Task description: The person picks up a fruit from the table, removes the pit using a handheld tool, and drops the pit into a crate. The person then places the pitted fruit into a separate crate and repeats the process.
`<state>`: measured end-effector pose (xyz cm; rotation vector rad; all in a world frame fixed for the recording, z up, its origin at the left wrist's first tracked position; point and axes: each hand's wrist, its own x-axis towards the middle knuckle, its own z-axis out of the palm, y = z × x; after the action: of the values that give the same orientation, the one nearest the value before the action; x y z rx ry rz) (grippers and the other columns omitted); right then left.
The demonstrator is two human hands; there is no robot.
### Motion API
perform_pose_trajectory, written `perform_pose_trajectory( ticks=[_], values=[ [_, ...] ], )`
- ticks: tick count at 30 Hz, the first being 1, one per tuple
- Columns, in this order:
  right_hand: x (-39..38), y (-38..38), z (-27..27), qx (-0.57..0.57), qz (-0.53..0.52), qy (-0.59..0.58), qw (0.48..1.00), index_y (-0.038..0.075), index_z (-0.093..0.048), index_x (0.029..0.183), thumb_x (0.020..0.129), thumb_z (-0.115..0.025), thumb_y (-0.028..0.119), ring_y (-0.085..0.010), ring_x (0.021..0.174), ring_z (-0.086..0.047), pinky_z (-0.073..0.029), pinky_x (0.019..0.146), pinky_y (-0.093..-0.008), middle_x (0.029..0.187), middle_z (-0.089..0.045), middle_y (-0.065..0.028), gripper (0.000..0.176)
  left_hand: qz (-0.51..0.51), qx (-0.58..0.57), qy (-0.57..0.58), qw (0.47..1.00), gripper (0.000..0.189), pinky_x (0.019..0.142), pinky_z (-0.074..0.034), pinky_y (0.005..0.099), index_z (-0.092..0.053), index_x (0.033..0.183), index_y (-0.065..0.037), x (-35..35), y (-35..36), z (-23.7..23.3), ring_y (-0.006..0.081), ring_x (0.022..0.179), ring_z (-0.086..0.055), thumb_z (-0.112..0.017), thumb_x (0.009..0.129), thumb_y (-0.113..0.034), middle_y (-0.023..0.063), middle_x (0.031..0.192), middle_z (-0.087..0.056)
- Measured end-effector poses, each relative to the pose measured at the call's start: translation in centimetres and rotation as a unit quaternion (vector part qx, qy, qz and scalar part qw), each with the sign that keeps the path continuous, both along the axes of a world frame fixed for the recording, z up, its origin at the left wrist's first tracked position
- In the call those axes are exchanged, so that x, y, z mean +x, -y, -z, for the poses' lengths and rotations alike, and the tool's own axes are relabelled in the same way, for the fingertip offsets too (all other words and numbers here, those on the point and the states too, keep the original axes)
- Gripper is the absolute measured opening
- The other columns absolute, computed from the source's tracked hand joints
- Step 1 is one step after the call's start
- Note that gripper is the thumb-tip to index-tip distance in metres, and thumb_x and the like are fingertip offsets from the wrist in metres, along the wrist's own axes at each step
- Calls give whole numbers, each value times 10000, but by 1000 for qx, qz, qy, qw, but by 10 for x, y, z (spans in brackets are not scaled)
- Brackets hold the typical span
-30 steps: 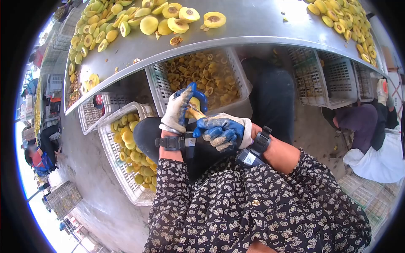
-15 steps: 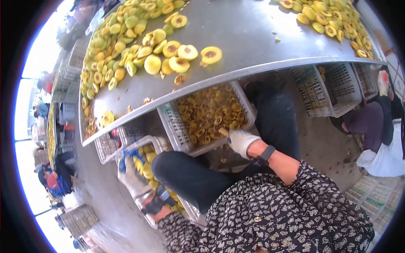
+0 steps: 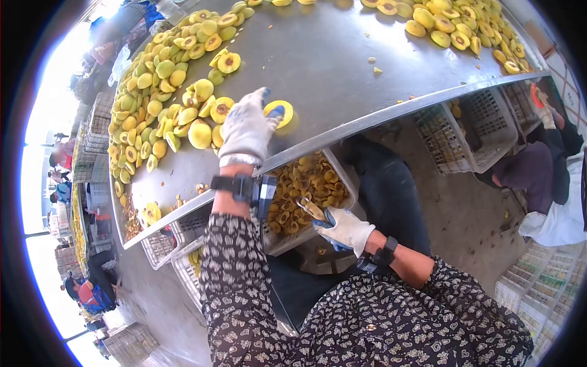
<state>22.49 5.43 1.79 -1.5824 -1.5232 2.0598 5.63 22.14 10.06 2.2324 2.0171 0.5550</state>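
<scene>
Heaps of yellow-green halved peaches [image 3: 162,92] cover the left part of a curved stainless-steel table [image 3: 342,55], most of them cut face up. Just to their right, the left hand [image 3: 246,125], in a white knit glove with blue-coated tips, lies stretched out over the tabletop, fingers extended and slightly spread. Its fingertips rest on a round yellow peach half [image 3: 287,116] that sits alone near the table's front edge. That half lies directly ahead of the fingers and a little to their right, cut face up with the dark stone hollow showing. Being round, it has no clear long axis.

Below the table edge stands a white slatted plastic crate [image 3: 350,186] holding orange-brown pits and scraps [image 3: 306,180]. Over its near rim the right hand [image 3: 345,227], gloved alike, is curled tight around a short metal-tipped pitting tool [image 3: 310,209], whose long axis points up and left toward the crate. This hand is well apart from the peach half; the left is far nearer.

Farther right, a person in a dark top [image 3: 526,177] bends beside more crates.
</scene>
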Motion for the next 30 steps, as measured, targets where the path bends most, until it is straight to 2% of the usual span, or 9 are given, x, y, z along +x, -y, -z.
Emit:
perform_pose_trajectory(
  ticks=[7,9,11,16,20,21,23,26,30],
  values=[
    [-2,1,-2,-25,49,-34,998,51,-526,887,847,-604,228,-105,449,-499,-420,415,-259,610,-554,-24,198,41,-164,-94,981,433,789,-484,370,-585,1101,-41,19,6,5,292,892,-628,-688,771,-301,151,973,-647],
    [-3,4,7,-13,46,-24,999,49,-522,878,846,-606,219,-102,449,-501,-421,412,-260,608,-555,-25,193,-33,-122,203,971,420,727,-508,333,-552,1140,-19,1,21,6,201,819,-644,-679,799,-229,101,936,-650],
    [-4,5,11,39,55,-25,997,44,-504,880,849,-606,210,-101,430,-495,-417,398,-266,590,-540,-27,197,-54,-141,574,805,362,674,-527,332,-556,1118,-3,-19,54,-9,170,785,-638,-643,843,-220,77,898,-624],
    [-10,5,5,49,81,-56,994,66,-479,867,883,-570,190,-76,412,-454,-377,375,-249,579,-490,4,154,-44,-27,925,377,405,897,-493,427,-551,1115,-6,-50,145,17,288,1054,-571,-491,922,-357,150,1072,-608],
    [-22,5,-44,46,45,-97,993,56,-495,913,875,-576,174,-49,489,-459,-390,424,-232,627,-521,-3,148,-74,16,928,365,401,936,-457,430,-555,1108,0,-47,183,49,296,1066,-549,-412,958,-344,158,1085,-599],
    [-28,4,-61,69,0,-73,995,42,-491,921,867,-581,170,-95,499,-500,-413,446,-265,649,-546,-42,166,-93,13,932,350,441,930,-457,417,-559,1102,2,-45,189,51,301,1065,-549,-406,952,-383,162,1084,-599],
    [-39,8,-69,93,-47,-44,994,28,-486,929,859,-585,167,-142,509,-542,-437,468,-297,671,-570,-81,184,-84,17,890,449,478,914,-460,413,-565,1093,2,-44,194,62,296,1032,-560,-393,948,-420,159,1071,-602],
    [-53,18,-61,303,-126,-16,945,-20,-463,934,825,-595,169,-406,675,-595,-464,574,-424,725,-591,-221,255,-72,21,890,450,494,889,-465,418,-558,1096,-10,-42,196,63,280,983,-572,-380,947,-445,143,1034,-608],
    [-59,22,-74,318,-181,47,929,-25,-459,981,839,-563,188,-381,754,-611,-469,654,-438,778,-609,-237,276,-111,36,876,468,472,883,-468,432,-548,1100,-29,-29,200,54,272,959,-583,-389,945,-446,127,1013,-606]
  ],
)
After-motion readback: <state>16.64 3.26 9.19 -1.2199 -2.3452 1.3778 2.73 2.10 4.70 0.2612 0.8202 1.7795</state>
